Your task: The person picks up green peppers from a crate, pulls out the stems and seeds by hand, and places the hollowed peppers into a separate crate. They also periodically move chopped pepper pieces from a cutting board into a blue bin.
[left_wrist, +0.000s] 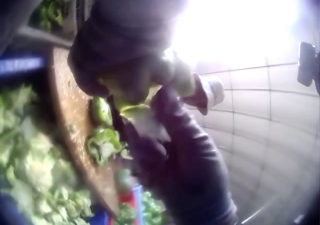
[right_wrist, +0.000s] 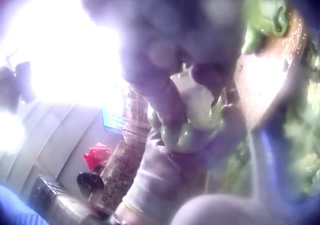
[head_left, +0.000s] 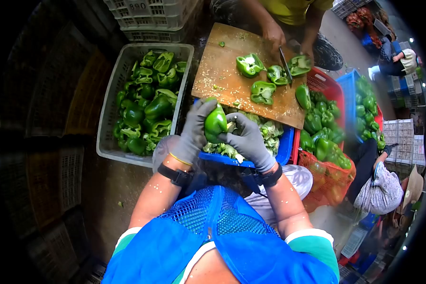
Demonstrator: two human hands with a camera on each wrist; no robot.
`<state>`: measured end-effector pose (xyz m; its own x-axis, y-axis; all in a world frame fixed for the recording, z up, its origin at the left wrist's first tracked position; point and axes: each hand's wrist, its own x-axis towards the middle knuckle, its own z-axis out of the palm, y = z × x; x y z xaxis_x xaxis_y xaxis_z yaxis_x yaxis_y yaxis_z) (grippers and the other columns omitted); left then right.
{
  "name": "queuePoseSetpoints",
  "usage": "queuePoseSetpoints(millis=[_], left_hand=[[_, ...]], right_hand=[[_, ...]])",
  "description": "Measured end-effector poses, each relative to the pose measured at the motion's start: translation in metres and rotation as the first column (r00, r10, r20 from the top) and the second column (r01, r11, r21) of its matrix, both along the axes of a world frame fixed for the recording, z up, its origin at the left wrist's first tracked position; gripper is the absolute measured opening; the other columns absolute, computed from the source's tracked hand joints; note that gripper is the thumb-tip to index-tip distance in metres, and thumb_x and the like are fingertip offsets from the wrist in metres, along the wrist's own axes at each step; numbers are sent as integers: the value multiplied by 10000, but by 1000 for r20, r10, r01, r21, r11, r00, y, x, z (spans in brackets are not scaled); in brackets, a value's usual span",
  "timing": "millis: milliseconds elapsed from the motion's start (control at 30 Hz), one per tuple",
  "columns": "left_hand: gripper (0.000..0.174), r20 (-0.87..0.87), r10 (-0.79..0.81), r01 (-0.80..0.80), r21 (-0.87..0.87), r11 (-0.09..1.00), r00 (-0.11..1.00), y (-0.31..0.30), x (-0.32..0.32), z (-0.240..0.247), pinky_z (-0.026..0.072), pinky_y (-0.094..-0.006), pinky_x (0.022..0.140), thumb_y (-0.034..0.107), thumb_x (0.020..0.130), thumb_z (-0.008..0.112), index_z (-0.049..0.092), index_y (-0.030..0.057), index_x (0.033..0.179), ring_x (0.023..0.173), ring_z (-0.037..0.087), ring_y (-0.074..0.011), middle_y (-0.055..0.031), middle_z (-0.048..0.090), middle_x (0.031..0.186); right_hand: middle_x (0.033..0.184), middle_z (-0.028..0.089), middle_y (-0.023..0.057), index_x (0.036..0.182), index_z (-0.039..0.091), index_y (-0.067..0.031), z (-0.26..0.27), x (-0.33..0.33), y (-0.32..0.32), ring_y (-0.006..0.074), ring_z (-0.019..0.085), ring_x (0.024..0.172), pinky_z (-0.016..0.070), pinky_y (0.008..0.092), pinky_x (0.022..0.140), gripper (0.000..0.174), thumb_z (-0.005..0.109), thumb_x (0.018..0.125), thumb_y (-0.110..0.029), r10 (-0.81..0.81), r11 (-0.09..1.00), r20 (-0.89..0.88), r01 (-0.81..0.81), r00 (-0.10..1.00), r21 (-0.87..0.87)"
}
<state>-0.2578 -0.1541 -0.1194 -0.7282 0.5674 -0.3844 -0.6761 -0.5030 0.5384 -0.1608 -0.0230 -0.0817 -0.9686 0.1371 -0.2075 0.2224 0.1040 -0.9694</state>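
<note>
In the head view my gloved left hand (head_left: 193, 131) grips a green bell pepper (head_left: 215, 125) above the near edge of a wooden cutting board (head_left: 217, 66). My gloved right hand (head_left: 252, 143) curls its thumb and fingers at the pepper's right side, where pale core shows. Glare and blur soften both wrist views. In the right wrist view the pepper's cut, pale inside (right_wrist: 199, 102) faces the right fingers, which partly hide it. Below the hands, a blue crate (head_left: 286, 147) holds pale cores and scraps (head_left: 271, 128).
Across the board, another person's hand (head_left: 273, 35) holds a knife (head_left: 284, 61) among pepper halves (head_left: 262, 92). A grey crate (head_left: 102, 128) of cut peppers stands left. On the right are a red crate (head_left: 333, 84) of whole peppers and a red mesh bag (head_left: 324, 180).
</note>
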Motion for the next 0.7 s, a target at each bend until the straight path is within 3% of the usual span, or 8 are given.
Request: queuePoseSetpoints(millis=[100,167,233,300,400,567,633,700], left_hand=[[448,-405,146,-351,-494,796,902,-26,-13,41,544,-297,610,242,764,768,534,73,1106,765,599,-184,-89,576,957],[415,-523,146,-472,-570,672,840,-70,-36,51,544,-298,652,245,801,731,547,80,1135,839,603,-187,-85,573,1013],[479,-659,-7,-529,-609,591,752,-125,-62,27,519,-279,775,223,808,733,531,41,1201,921,590,-186,-99,558,1095],[550,-724,-504,-779,-609,147,471,-171,-77,-11,506,-315,819,249,792,745,520,35,1245,946,581,-217,-113,566,1097],[615,-780,-375,-671,-624,401,501,-168,-65,-8,465,-344,911,254,802,735,473,30,1313,1071,538,-247,-146,538,1204],[497,-531,-160,-168,-516,840,832,-68,-10,55,441,-261,885,213,830,683,516,-6,1244,1019,544,-145,-96,575,1123],[555,-338,-450,203,-567,798,827,-40,-2,51,473,-266,808,232,805,718,508,2,1264,938,578,-148,-90,591,1078],[677,-415,-265,88,-399,913,870,0,13,4,488,-262,753,244,810,734,419,14,1364,913,613,-174,-107,622,1082]], right_hand=[[851,599,63,1012,573,-28,-26,8,8,126,571,744,476,265,707,346,743,741,-157,-262,893,-174,306,949,330],[966,616,131,1052,578,-37,-17,14,30,245,593,916,465,338,848,437,761,725,-262,-175,915,29,152,984,373],[1036,609,169,1077,580,-41,-40,14,60,294,576,1021,442,373,920,489,771,711,-303,46,850,26,-53,999,524],[1197,525,195,1199,527,-55,-61,-1,88,354,501,1135,415,410,976,601,763,709,-309,-48,639,-53,72,997,766],[1200,496,186,1284,445,-140,-95,-42,113,369,506,1090,435,442,947,608,708,747,-249,-306,244,-183,262,934,934],[1146,552,196,1246,450,-134,-96,-69,125,373,570,1015,485,470,853,571,687,744,-270,-379,364,43,107,924,925],[1055,613,196,1207,473,-109,-103,-74,135,374,614,936,493,480,818,535,681,744,-278,-362,395,82,74,928,916],[908,656,207,1135,516,-66,-101,-64,129,379,642,835,504,461,763,464,668,748,-273,-262,476,7,123,965,871]])
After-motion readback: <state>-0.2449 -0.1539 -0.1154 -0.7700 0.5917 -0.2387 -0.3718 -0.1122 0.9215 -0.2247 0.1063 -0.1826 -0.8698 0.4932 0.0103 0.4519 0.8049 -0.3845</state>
